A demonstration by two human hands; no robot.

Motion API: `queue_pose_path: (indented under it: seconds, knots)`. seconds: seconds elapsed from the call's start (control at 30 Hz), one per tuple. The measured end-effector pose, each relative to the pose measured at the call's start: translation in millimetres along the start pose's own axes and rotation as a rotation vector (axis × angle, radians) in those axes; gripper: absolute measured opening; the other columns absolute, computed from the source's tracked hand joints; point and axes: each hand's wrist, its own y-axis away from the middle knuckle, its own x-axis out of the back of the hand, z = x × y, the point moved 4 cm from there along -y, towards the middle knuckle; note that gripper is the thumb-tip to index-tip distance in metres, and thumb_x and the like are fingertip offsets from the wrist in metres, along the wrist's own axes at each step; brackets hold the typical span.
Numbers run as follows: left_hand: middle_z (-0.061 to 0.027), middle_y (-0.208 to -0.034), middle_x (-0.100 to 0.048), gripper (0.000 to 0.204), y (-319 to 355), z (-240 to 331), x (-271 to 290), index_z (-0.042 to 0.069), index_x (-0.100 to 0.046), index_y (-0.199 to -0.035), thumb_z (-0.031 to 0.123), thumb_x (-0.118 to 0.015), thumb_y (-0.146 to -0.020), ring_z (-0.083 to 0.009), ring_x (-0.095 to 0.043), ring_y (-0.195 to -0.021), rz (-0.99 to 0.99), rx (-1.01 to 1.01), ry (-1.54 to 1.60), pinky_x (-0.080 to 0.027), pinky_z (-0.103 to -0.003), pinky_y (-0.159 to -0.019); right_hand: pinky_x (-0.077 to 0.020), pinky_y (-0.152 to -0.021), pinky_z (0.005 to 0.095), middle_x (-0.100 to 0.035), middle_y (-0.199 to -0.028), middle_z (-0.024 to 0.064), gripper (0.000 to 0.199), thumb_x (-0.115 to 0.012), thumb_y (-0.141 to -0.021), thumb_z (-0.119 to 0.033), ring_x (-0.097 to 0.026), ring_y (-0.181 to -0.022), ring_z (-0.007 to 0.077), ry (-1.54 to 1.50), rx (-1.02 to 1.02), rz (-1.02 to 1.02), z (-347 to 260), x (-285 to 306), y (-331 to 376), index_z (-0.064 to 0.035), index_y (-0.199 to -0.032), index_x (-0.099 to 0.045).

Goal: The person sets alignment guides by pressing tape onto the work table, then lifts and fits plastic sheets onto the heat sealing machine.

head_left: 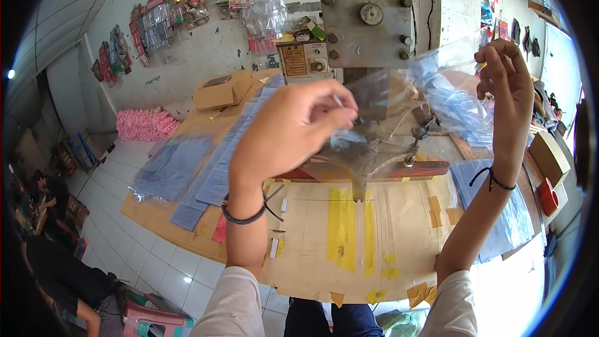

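A transparent plastic sheet (pixel 380 97) is stretched in the air between my two hands. My left hand (pixel 293 125), in the middle, is closed in a pinch on its near left part. Raised higher at the right, my right hand (pixel 508 78) pinches the far right corner between thumb and fingers. Through the film I see the lower parts of a press machine (pixel 365 19), with a bolted metal plate and a round dial. Below my hands lies a tan work board (pixel 306 268) with yellow and brown tape strips.
Bluish plastic sheets (pixel 171 165) lie in stacks at the left, with more blue sheets (pixel 499 212) at the right. A cardboard box (pixel 221 90) sits at the back left. Pink material (pixel 146 125) is heaped by the wall. A person (pixel 68 274) in black bends at the lower left.
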Motion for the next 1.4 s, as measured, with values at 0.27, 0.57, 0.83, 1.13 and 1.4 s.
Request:
queue_pose_path:
  seconds: [0.27, 0.57, 0.83, 1.13, 1.4]
  knots:
    - [-0.0039, -0.082, -0.07, 0.018, 16, -11, 64, 0.0, -0.069, -0.099, 0.017, -0.071, -0.095, -0.0081, -0.061, -0.069, 0.348, -0.033, -0.018, -0.049, -0.023, -0.06, -0.0437, -0.061, 0.0198, -0.072, -0.09, 0.0043, 0.028, -0.065, -0.099, -0.018, -0.05, -0.065, 0.0037, 0.038, -0.137, -0.024, 25, 4, -1, -0.0021, -0.121, -0.058]
    - [-0.0075, -0.084, -0.073, 0.023, 20, -48, 61, -0.001, -0.065, -0.102, 0.02, -0.059, -0.102, -0.01, -0.066, -0.074, -0.262, 0.255, -0.045, -0.05, -0.027, -0.067, -0.0523, -0.077, 0.0253, -0.072, -0.083, 0.0031, 0.045, -0.071, -0.084, 0.001, -0.069, -0.08, 0.0103, 0.277, -0.566, -0.937, 26, 4, 25, -0.0028, -0.127, -0.059]
    - [-0.0115, -0.087, -0.074, 0.024, 2, -81, 51, -0.002, -0.064, -0.113, 0.018, -0.054, -0.104, -0.0166, -0.071, -0.078, -0.335, 0.329, -0.263, -0.053, -0.031, -0.072, -0.0544, -0.083, 0.0293, -0.075, -0.097, 0.0071, 0.019, -0.073, -0.088, -0.014, -0.07, -0.089, 0.0159, 0.462, -0.523, -1.038, 48, -23, 29, -0.0059, -0.105, -0.072]
    - [-0.0145, -0.093, -0.075, 0.018, -6, -74, 37, -0.003, -0.063, -0.11, 0.01, -0.053, -0.101, -0.0218, -0.073, -0.084, -0.395, 0.438, -0.332, -0.056, -0.034, -0.076, -0.0554, -0.082, 0.0328, -0.076, -0.093, 0.0075, 0.03, -0.079, -0.085, -0.022, -0.071, -0.086, 0.0198, 0.523, -0.495, -1.188, 51, -48, 34, -0.008, -0.11, -0.074]
    - [-0.0161, -0.092, -0.075, 0.02, 1, -75, 45, -0.004, -0.058, -0.108, 0.015, -0.054, -0.103, -0.022, -0.073, -0.081, -0.368, 0.467, -0.243, -0.056, -0.034, -0.074, -0.0531, -0.073, 0.0305, -0.075, -0.088, 0.0068, 0.017, -0.076, -0.087, -0.022, -0.068, -0.079, 0.0167, 0.569, -0.439, -1.156, 48, -40, 33, -0.0082, -0.097, -0.078]
